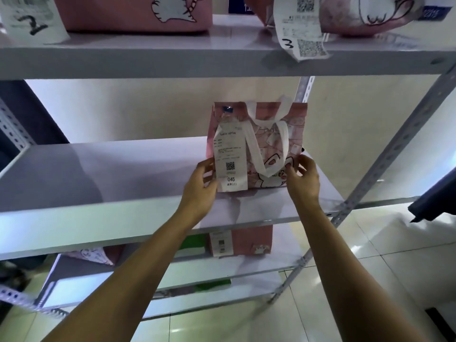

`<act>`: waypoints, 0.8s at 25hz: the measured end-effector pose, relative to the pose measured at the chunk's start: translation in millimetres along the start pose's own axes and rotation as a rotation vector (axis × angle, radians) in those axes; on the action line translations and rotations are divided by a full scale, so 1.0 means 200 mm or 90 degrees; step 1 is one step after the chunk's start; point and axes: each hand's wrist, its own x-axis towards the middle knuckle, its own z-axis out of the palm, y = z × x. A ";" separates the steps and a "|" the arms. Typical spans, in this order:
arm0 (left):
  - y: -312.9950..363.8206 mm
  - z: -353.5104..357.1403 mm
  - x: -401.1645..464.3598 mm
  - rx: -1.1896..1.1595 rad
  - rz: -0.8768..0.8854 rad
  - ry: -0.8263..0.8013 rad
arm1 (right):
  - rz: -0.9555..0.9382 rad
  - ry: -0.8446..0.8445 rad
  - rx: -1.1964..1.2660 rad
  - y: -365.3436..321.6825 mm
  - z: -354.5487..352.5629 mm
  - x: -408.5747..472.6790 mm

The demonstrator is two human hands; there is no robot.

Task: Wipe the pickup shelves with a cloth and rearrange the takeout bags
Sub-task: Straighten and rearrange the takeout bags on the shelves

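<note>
Left of the bag (256,144), the middle shelf (98,174) lies bare out to its left edge, open for a reach from the front. Right of the bag only a narrow strip remains before the slanted post (385,154). Above the bag, the top shelf (172,60) leaves a modest gap over the handles. Behind the bag stands the wall; whether the bag touches it is hard to tell. Both hands flank the bag's lower corners.

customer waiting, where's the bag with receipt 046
In the head view, the pink bag stands upright right of centre on the middle shelf, held between both hands.
</note>
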 end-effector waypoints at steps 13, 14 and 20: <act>-0.10 -0.05 -0.09 0.063 0.006 -0.031 | -0.005 0.019 0.010 0.07 -0.01 -0.10; -0.11 -0.06 -0.11 0.067 0.009 -0.035 | 0.001 0.018 0.006 0.08 -0.01 -0.13; -0.20 -0.16 -0.28 0.066 0.023 -0.068 | 0.056 0.003 -0.016 0.12 -0.02 -0.40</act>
